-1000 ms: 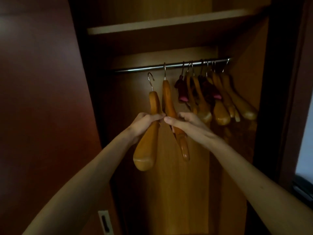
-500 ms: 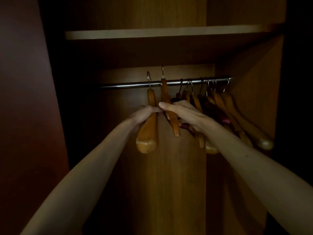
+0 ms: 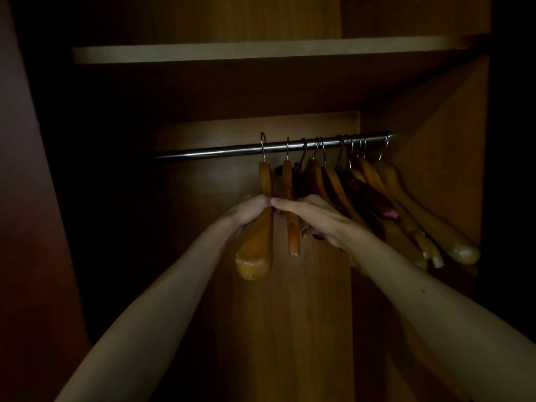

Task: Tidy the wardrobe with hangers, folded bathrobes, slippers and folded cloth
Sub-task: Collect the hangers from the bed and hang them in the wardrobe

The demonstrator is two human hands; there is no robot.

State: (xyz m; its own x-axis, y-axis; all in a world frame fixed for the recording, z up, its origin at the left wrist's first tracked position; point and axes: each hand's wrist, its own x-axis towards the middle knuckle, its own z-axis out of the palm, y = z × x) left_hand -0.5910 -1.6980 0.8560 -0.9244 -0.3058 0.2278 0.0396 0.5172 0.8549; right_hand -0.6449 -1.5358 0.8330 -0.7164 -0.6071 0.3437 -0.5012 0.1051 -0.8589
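Note:
A metal rail [image 3: 220, 150] crosses the dim wardrobe. Several wooden hangers [image 3: 406, 216] hang from it, bunched toward the right, with a dark red padded one [image 3: 368, 195] among them. The leftmost wooden hanger [image 3: 258, 248] has its hook over the rail, and my left hand [image 3: 246, 211] grips its shoulder. Just right of it hangs a second wooden hanger [image 3: 293, 233]. My right hand [image 3: 313, 219] lies across that hanger and its neighbours, fingers curled round them. The two hands touch at the fingertips.
A wooden shelf [image 3: 261, 52] runs above the rail. The wardrobe's right side panel [image 3: 452, 158] stands close behind the last hangers. A dark door panel [image 3: 32, 227] borders the left. The rail's left stretch carries no hangers.
My left hand lifted the leftmost hanger from below the rail and its hook now sits over the rail. My right hand slid right onto the bunched hangers. The view moved closer.

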